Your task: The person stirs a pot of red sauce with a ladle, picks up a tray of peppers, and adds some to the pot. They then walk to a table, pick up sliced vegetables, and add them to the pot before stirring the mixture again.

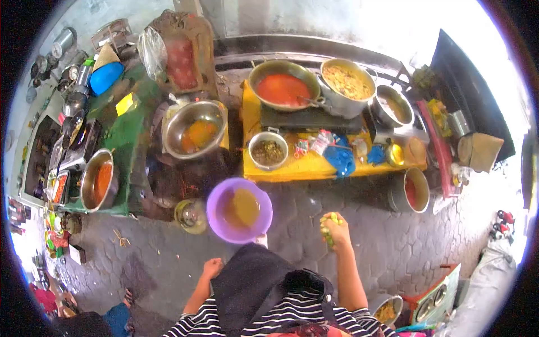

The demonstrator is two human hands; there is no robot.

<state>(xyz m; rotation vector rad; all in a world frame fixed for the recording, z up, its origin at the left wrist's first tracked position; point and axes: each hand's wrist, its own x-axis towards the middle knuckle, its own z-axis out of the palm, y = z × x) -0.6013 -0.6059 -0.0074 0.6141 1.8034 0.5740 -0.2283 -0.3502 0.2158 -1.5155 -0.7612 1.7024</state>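
Note:
My right hand [339, 233] is raised over the paved floor, right of the purple basin and in front of the yellow table. Its fingers are closed around a handful of small yellow-green round fruits [326, 228], whose exact kind I cannot make out. Low beside my body, my left hand [212, 268] has its fingers curled, and nothing shows in them. The purple basin [210, 216] lies in front of me, left of centre, with brownish liquid and a paler oval patch inside. A glass jar [191, 217] stands just left of it.
A yellow-covered table [281, 175] ahead carries a wide pan [281, 106] of red sauce, a tall pot [339, 105] and a smaller pot [268, 167]. A steel basin [173, 135] is to its left. On the right stands a deep pot [397, 194]. Another person [90, 323] is at lower left.

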